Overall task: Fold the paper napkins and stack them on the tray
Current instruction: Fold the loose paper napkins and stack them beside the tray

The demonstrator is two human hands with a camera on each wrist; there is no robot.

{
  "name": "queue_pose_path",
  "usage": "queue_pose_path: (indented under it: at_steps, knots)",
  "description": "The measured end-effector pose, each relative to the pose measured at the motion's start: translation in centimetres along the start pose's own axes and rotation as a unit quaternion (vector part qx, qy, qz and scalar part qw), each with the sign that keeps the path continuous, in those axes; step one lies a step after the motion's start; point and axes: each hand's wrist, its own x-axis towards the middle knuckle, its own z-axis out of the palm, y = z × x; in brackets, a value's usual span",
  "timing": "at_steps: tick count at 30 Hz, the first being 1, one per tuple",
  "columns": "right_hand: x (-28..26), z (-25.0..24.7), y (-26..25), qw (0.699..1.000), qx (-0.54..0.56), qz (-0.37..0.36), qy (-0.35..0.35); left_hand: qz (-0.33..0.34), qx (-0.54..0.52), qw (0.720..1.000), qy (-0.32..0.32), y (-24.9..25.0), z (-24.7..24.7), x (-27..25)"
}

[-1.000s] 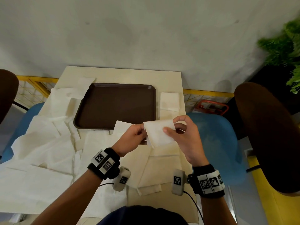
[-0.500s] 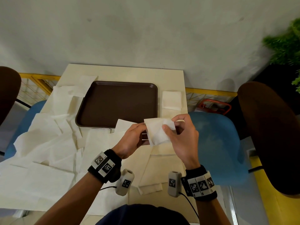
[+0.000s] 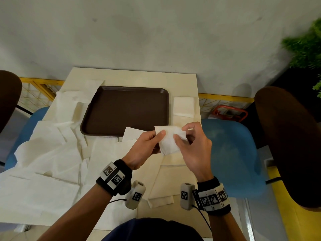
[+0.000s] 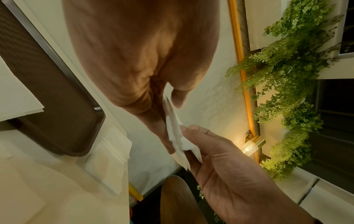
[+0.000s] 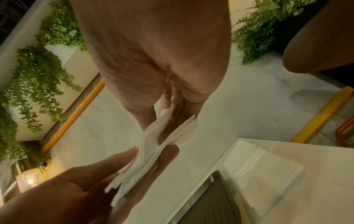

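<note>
Just above the near edge of the brown tray [image 3: 125,108], at about 5 o'clock from its centre, both hands hold one small folded paper napkin [image 3: 169,141] in the air. The left hand [image 3: 144,150] pinches its left side between thumb and fingers, and the right hand [image 3: 194,146] pinches its right side in the same way. In the right wrist view the layers of the napkin [image 5: 153,145] stand apart at the free edge, so I think the fold is not pressed flat yet. The risk is that the thin paper opens again or slips crooked if one pinch relaxes before the crease is made, and a strong pull from both sides could tear it. The tray has nothing on its dark surface, so there is much room to put the napkin down; only one loose napkin corner [image 3: 133,133] lies over the tray's near rim at 6 o'clock and could be pushed or dragged by a low hand. At 3 o'clock from the tray a small stack of folded napkins [image 3: 183,106] lies on the cream table [image 3: 139,75], close to the table's right edge, and a careless wrist could push it off. At 9 o'clock and 7 o'clock many unfolded napkins [image 3: 48,153] cover the table and hang over its left edge, so a sleeve or an arm could sweep them down.
</note>
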Motion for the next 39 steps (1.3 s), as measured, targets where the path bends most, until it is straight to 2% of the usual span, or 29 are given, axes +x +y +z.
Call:
queue_pose_path:
  at_steps: [4,7,9,11,13,14,17,22,26,29,33,36,39]
  knots:
    - [0.1,-0.2,0.3,1.000,-0.024,-0.001,-0.008,0.036,0.045,0.998,-0.009,-0.3,-0.3,0.2]
    - [0.4,-0.7,0.8,0.999,-0.045,-0.018,-0.015,0.067,0.137,0.988,-0.027,-0.3,-0.8,0.3]
    - [0.8,-1.3,1.0,0.995,-0.068,-0.026,-0.072,0.098,0.235,0.965,-0.069,-0.2,-1.4,0.3]
    - [1.2,-1.8,1.0,0.982,-0.077,-0.060,-0.163,0.123,0.324,0.930,-0.120,-0.1,-1.7,0.3]
    - [1.4,-1.7,0.8,0.965,-0.077,-0.079,-0.236,0.130,0.365,0.910,-0.147,0.1,-1.7,0.3]
    - [1.4,-1.6,0.7,0.963,-0.076,-0.078,-0.246,0.129,0.371,0.908,-0.148,0.2,-1.7,0.4]
    - [1.5,-1.4,0.9,0.974,-0.052,-0.071,-0.206,0.138,0.360,0.915,-0.117,0.2,-2.1,0.5]
    - [1.7,-2.0,1.6,0.986,0.011,-0.053,-0.157,0.133,0.286,0.947,-0.060,-0.1,-2.8,0.1]
    - [1.7,-2.1,1.8,0.990,0.045,-0.034,-0.127,0.128,0.259,0.956,-0.044,-0.1,-2.9,-0.3]
    - [1.7,-2.1,1.7,0.992,0.052,-0.033,-0.111,0.128,0.280,0.950,-0.043,-0.1,-2.8,-0.3]
    - [1.9,-2.2,1.8,0.994,0.061,-0.032,-0.088,0.130,0.343,0.929,-0.052,-0.1,-2.9,-0.2]
    - [1.9,-2.2,1.9,0.994,0.050,-0.030,-0.088,0.127,0.382,0.915,-0.032,0.0,-2.8,0.2]
    - [2.1,-2.3,1.7,0.993,0.045,-0.038,-0.105,0.132,0.369,0.920,-0.006,0.8,-2.0,0.6]
